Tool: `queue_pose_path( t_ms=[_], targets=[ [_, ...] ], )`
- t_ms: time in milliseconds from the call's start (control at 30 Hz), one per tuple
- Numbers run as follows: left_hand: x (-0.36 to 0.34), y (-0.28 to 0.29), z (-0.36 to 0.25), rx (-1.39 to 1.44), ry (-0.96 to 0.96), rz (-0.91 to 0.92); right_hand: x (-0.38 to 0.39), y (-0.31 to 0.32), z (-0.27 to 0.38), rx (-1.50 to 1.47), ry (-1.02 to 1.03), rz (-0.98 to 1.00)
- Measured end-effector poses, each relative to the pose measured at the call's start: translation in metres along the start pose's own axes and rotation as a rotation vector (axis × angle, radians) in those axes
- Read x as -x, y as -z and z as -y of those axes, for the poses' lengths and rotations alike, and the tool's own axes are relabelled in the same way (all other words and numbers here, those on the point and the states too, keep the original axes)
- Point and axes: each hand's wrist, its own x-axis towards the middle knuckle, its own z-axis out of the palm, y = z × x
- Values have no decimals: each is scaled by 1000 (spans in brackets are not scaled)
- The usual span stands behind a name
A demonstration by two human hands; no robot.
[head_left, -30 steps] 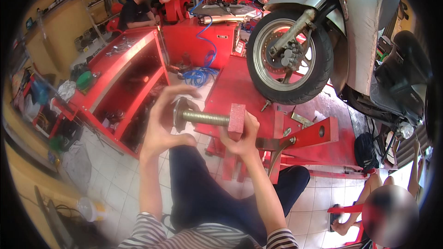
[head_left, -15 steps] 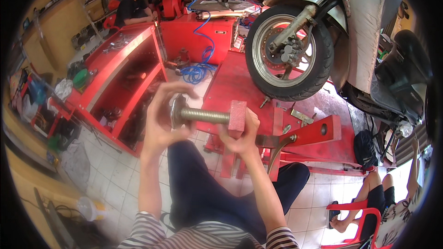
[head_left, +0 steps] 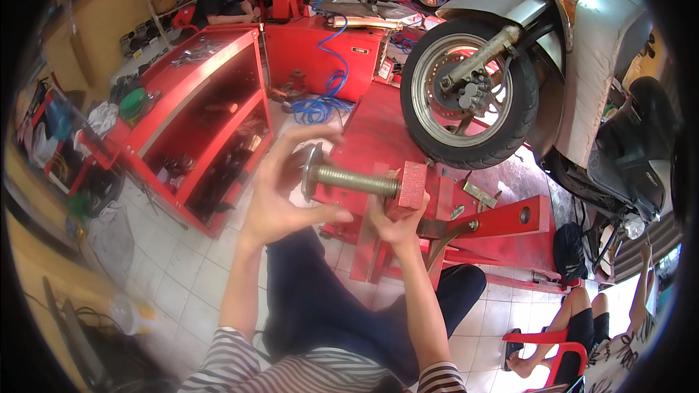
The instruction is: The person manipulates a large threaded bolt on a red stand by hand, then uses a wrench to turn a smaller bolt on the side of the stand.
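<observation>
Threaded bolt (head_left: 355, 180), held in the air above the person's lap, lies nearly level, its right end slightly lower than its left. The wide round metal head (head_left: 312, 172) forms its left end and stands on edge; the red block (head_left: 411, 191) sits at its right end. The left hand (head_left: 271, 200) is spread in a broad C about the head, fingers above and thumb below, with a clear gap between their tips; whether the palm touches the metal cannot be told. The right hand (head_left: 400, 224) is closed on the lower part of the block, gripping it. Beyond the hands is a red platform (head_left: 378, 127), with a red bar (head_left: 510, 222) pierced by a hole near its right end. Above the platform appears the front wheel (head_left: 470, 93) of a silver scooter (head_left: 597, 94). To the left stands a red tool cart (head_left: 251, 51); behind it, a coiled blue hose (head_left: 317, 110) lies on the tiled floor (head_left: 175, 269).
</observation>
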Motion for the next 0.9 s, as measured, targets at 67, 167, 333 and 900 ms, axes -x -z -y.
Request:
queue_pose_path(
  t_ms=[67, 167, 333, 900],
  targets=[
    [-1, 12, 7, -37, -167, 124, 1, 2, -3, -9, -54, 25],
    [-1, 22, 5, -121, -182, 197, 2, 2, -1, 17, -39, 44],
    [-6, 22, 0, -264, -213, 188, -3, -1, 9, 40, -10, 41],
    [15, 6, 12, 164, 457, 146, -3, -1, -1, 60, -34, -24]
  ],
)
